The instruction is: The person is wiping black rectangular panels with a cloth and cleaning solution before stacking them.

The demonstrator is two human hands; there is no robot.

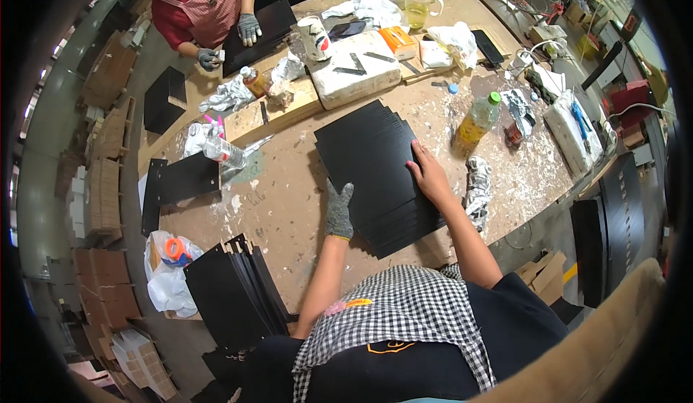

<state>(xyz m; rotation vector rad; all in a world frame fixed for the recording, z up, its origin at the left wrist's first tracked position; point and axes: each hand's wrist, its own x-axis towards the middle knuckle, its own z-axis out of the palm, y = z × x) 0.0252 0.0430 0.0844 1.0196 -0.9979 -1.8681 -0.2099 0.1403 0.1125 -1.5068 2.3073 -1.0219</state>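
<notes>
A fanned stack of flat black panels lies on the worktable in front of me, its edges stepped and not flush. My left hand, in a grey knit glove, grips the stack's left edge with the thumb toward the top and the other fingers partly hidden at the side. On the opposite side my bare right hand holds the right edge, fingers along the border and thumb on the upper face. Beneath the stack, the paint-spotted table shows around it.
More black panels stand at the lower left beside a white plastic bag. A bottle of yellow liquid and a crumpled cloth are at right. Beyond a white block, a co-worker's gloved hand rests on black panels.
</notes>
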